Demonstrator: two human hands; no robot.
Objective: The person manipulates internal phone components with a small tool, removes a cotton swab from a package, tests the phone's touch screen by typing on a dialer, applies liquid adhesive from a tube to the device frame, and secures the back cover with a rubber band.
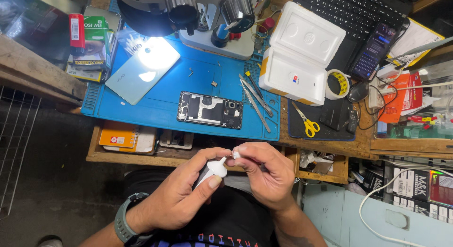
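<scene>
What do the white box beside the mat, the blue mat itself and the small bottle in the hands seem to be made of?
The white box looks like expanded foam: matte, thick-walled, moulded dimples in its open lid. The blue mat seems to be rubber or silicone: soft sheen, ribbed edge sections. The small bottle, held in the left hand with the right hand at its tip, looks like smooth white plastic.

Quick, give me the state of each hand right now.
Left hand: closed around a small white nozzle bottle.
Right hand: fingertips pinched on a small white cap by the nozzle tip.
</scene>
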